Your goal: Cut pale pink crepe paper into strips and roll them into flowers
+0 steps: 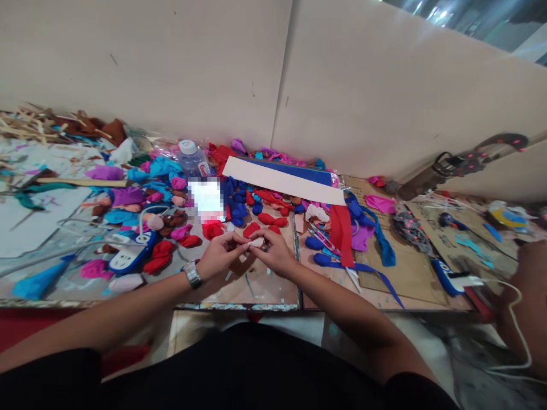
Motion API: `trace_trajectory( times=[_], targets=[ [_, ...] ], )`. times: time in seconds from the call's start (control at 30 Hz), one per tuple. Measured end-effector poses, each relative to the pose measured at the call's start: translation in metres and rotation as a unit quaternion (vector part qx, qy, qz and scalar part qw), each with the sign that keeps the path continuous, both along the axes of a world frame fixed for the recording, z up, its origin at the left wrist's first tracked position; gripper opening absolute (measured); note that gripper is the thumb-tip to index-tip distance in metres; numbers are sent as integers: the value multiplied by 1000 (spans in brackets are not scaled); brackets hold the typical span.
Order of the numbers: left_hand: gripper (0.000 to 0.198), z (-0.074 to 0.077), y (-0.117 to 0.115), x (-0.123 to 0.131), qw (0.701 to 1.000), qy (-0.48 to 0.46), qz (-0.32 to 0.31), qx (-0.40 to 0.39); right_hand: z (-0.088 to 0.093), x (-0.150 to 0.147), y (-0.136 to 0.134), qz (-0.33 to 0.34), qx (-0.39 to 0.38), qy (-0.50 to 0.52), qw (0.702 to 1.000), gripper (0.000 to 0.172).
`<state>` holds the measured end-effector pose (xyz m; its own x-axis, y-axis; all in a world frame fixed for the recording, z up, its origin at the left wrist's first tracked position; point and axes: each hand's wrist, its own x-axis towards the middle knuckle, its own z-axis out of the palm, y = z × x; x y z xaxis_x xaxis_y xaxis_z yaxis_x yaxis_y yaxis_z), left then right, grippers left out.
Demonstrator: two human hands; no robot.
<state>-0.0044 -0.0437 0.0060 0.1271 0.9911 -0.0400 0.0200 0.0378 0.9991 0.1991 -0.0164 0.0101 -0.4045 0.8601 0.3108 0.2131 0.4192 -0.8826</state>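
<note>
My left hand [224, 250], with a metal watch [193, 274] on the wrist, and my right hand [277, 251] meet above the front of the table. Between their fingertips is a small pale piece, seemingly fabric [257, 242]; both hands are closed on it. Fingers hide part of the piece. Just beyond the hands lie red cloth bundles [252, 229] and dark blue ones [237, 213]. A red cloth strip [341, 236] lies to the right, near a pair of pink-handled scissors [321, 239].
A power strip [133, 253] with white cables lies left among coloured cloth pieces. Behind are a plastic bottle [194, 159] and a long pale board [282, 181]. At right stand a pin-covered stand [457, 165] and a second power strip [447, 276], beside another person's arm [527, 302].
</note>
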Motion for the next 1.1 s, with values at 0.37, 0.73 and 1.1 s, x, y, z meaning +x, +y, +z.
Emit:
trace_trajectory(
  times=[0.37, 0.73, 1.1],
  targets=[
    [22, 9, -57, -18, 995, 95, 4, 37, 10, -8, -48, 22, -56, -24, 998, 26],
    [10, 21, -92, -18, 986, 136, 47, 82, 28, -6, -83, 24, -16, -32, 999, 24],
    [11, 27, -111, -18, 979, 164, 60, 107, 31, 6, -91, 81, 8, -30, 996, 37]
  ],
)
